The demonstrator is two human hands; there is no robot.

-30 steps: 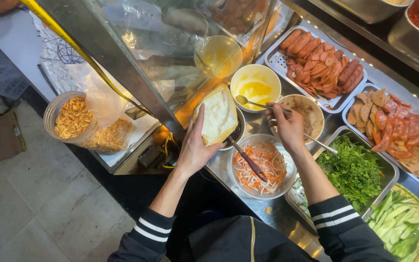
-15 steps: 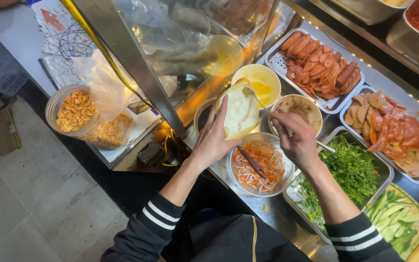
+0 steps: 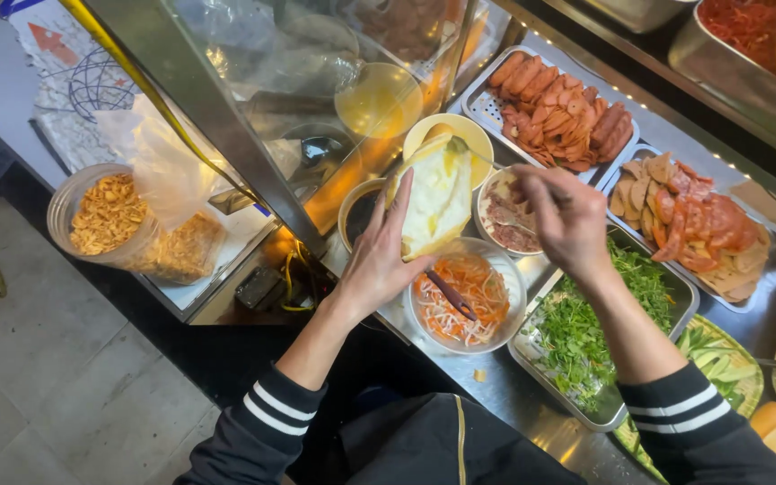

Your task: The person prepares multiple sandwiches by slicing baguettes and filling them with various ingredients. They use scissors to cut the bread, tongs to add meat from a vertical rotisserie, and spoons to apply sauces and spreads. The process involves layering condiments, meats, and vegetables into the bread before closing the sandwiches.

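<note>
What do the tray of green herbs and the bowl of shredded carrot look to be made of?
The rectangular herb tray looks like brushed stainless steel: grey, dully reflective rim. The round carrot bowl seems translucent whitish plastic, though glazed ceramic is possible.

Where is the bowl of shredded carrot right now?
In the head view, the bowl of shredded carrot sits centre frame, just below the split bread in the left hand, with the tray of green herbs beside it.
</note>
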